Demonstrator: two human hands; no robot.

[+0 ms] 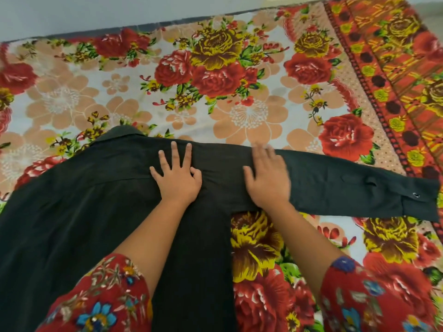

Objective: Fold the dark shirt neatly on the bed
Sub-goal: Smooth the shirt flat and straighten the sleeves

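Note:
The dark shirt (pixel 79 212) lies flat on the bed, back side up, collar (pixel 122 133) at the far side. One sleeve (pixel 347 188) stretches out to the right, its cuff with a button (pixel 416 194) near the bed's right border. My left hand (pixel 177 176) rests flat on the shoulder area, fingers spread. My right hand (pixel 268 178) lies flat where the sleeve joins the body and looks slightly blurred. Neither hand grips the cloth.
The bed is covered by a floral sheet (pixel 215 87) with red and yellow roses and an orange patterned border (pixel 395 68) on the right. A pale wall (pixel 96 13) runs along the far edge. My forearms wear red floral sleeves.

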